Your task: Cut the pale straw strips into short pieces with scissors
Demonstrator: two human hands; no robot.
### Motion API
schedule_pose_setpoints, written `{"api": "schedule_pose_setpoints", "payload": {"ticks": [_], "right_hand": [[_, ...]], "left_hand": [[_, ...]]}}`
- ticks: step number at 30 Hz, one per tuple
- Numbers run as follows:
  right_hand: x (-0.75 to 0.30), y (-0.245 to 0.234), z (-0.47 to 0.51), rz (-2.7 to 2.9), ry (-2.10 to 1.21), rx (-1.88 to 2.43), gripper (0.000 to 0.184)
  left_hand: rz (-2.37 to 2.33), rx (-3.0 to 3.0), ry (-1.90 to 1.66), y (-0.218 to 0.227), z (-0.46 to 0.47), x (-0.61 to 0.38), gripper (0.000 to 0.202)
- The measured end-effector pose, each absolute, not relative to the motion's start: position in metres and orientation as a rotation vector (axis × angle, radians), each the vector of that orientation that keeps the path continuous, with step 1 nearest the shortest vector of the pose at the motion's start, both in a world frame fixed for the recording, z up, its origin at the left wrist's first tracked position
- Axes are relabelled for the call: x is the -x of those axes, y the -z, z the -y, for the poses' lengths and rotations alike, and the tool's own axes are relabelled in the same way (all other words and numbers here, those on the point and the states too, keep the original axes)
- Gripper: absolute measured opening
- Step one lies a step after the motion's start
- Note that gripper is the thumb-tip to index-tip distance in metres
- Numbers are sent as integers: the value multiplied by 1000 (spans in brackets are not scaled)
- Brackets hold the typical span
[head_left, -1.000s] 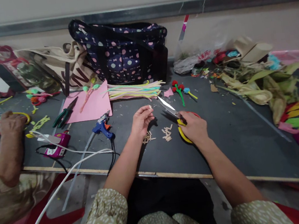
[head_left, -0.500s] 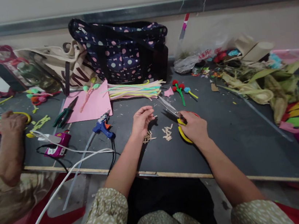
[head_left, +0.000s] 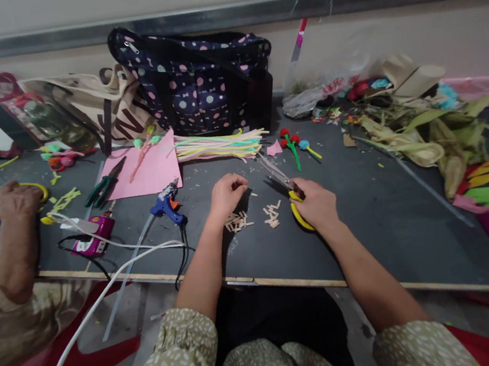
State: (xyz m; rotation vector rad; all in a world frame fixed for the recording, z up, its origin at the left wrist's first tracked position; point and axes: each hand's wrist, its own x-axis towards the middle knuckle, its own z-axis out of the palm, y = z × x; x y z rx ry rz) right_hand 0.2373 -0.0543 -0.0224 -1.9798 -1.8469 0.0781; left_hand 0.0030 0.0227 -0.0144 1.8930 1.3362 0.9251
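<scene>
My right hand (head_left: 318, 204) grips the yellow handles of a pair of scissors (head_left: 284, 185), whose blades point up and left, nearly closed. My left hand (head_left: 224, 194) is lowered over the dark table (head_left: 368, 233) with its fingers curled and pinched together; what it holds is too small to see. Just below it lie two small heaps of short tan cut pieces (head_left: 271, 215). A bundle of pastel strips (head_left: 217, 146) lies beyond both hands.
A blue glue gun (head_left: 166, 205) with its cable lies left of my left hand. Pliers (head_left: 103, 186) rest by a pink sheet (head_left: 152, 168). Bags (head_left: 199, 81) stand at the back. Dried husks (head_left: 418, 136) pile up at right. Another person's hand (head_left: 17, 201) rests at far left.
My left hand dropped from a raised pinch down toward the table and curled. The scissor blades went from wide apart to nearly closed. The other person's hand stayed put.
</scene>
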Motion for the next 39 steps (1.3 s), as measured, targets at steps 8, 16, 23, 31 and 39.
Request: {"api": "schedule_pose_setpoints", "payload": {"ticks": [8, 16, 23, 31, 39], "right_hand": [[-238, 22, 53, 1861, -95, 1978, 25], [-237, 24, 54, 1857, -84, 1946, 28], [-236, 23, 56, 1853, -72, 1844, 32], [-234, 23, 58, 2006, -43, 1749, 35], [-235, 25, 57, 1952, 32, 1844, 33]], "left_hand": [[-1270, -2377, -544, 14, -14, -12, 12], [-1254, -2127, -754, 14, -13, -18, 11], [-917, -1032, -1054, 9, -15, -22, 24], [-823, -700, -1135, 9, -17, -21, 35], [-853, -677, -1163, 6, -14, -22, 33]]}}
